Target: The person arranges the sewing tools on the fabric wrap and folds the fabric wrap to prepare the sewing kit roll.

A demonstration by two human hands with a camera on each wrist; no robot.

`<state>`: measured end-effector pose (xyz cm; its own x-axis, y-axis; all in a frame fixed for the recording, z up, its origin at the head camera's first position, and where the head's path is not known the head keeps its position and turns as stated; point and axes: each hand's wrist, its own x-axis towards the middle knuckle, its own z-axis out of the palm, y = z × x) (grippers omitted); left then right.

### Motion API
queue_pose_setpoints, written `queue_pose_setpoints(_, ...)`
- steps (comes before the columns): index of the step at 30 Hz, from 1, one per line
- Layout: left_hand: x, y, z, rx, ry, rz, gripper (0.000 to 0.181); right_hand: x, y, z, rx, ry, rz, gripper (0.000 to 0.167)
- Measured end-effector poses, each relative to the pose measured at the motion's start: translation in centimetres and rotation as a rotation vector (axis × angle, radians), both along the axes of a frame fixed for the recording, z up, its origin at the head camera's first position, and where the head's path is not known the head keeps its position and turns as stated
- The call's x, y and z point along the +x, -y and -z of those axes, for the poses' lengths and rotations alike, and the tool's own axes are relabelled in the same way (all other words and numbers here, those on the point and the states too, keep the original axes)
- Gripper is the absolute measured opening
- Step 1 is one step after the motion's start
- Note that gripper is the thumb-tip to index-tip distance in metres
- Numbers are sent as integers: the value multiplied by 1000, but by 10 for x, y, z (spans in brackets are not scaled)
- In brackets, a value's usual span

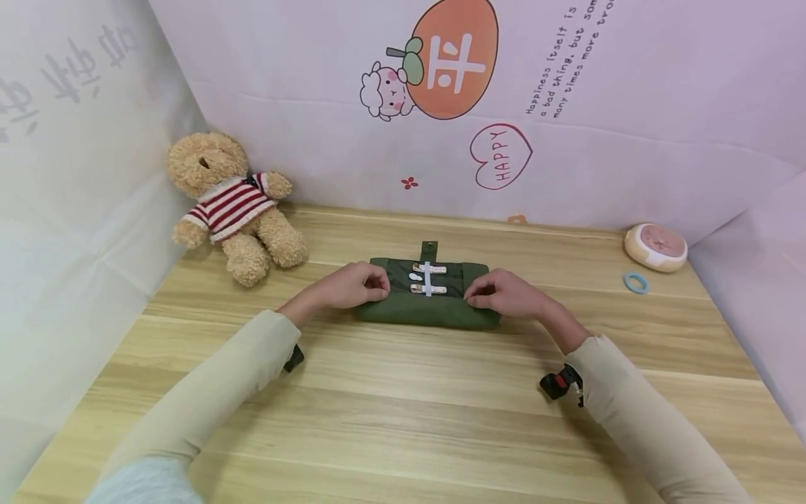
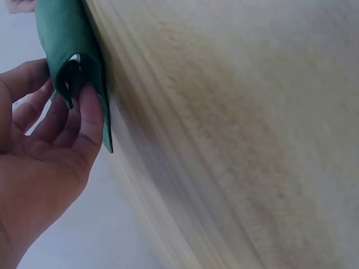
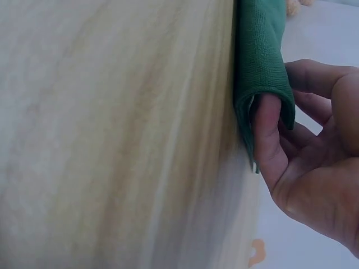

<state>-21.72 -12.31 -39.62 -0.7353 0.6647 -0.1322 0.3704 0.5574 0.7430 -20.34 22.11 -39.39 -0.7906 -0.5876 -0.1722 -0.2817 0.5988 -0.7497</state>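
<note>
A dark green fabric roll-up pouch (image 1: 430, 311) lies on the table with its near edge folded over. On its inner face, a white elastic strap (image 1: 428, 278) holds two small nail clippers (image 1: 436, 269) and a small white piece (image 1: 415, 277). My left hand (image 1: 354, 285) pinches the fold at the left end. In the left wrist view, some fingertips (image 2: 91, 106) reach inside the rolled cloth (image 2: 64, 33). At the opposite end my right hand (image 1: 506, 292) grips the fold, one digit tucked inside the roll (image 3: 262, 50) in the right wrist view. A snap tab (image 1: 429, 250) sticks out behind the pouch.
A teddy bear (image 1: 236, 203) in a striped sweater sits at the back left. Toward the back right are a light blue ring (image 1: 636, 283) and a round cream-and-pink object (image 1: 657, 247). Printed white cloth (image 1: 327, 154) walls the wooden table (image 1: 403, 413) at the back and sides.
</note>
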Motion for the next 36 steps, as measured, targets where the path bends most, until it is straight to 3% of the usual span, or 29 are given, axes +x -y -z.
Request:
queue_pose_setpoints(3, 2, -4, -1, -17, -47, -1, 7, -2, -1, 2, 8, 48, 21, 20)
queue_pose_setpoints(5, 6, -9, -4, -20, -118, 1, 7, -2, -1, 2, 9, 59, 24, 20)
queue_pose_setpoints(7, 10, -14, -7, 13, -158, 5, 9, -2, 0, 1, 7, 72, 29, 20)
queue_pose_setpoints(10, 15, -24, -10, 102, -177, 30, 14, -1, -1, -1, -1, 83, 28, 21)
queue_pose_setpoints(13, 18, -32, -10, 175, -155, 83, 18, -1, -1, 0, -7, 86, 25, 21)
queue_pose_setpoints(18, 21, -41, -7, 82, -245, 192, 27, -3, -2, 3, -5, 85, 24, 21)
queue_pose_setpoints(22, 20, -45, -5, -25, -296, 226, 33, -4, -1, 3, 2, 80, 31, 20)
queue_pose_setpoints(24, 20, -46, -5, -45, -298, 231, 33, -3, 0, 2, 18, 17, 18, 18)
queue_pose_setpoints(29, 17, -46, -5, -50, -292, 226, 33, 5, 13, -5, 56, -287, -7, 11)
queue_pose_setpoints(31, 16, -46, -4, -47, -291, 222, 32, 9, 20, -7, 37, -362, -32, 11)
queue_pose_setpoints(36, 14, -47, -2, -34, -284, 210, 29, 18, 40, -5, 52, -401, -157, 26)
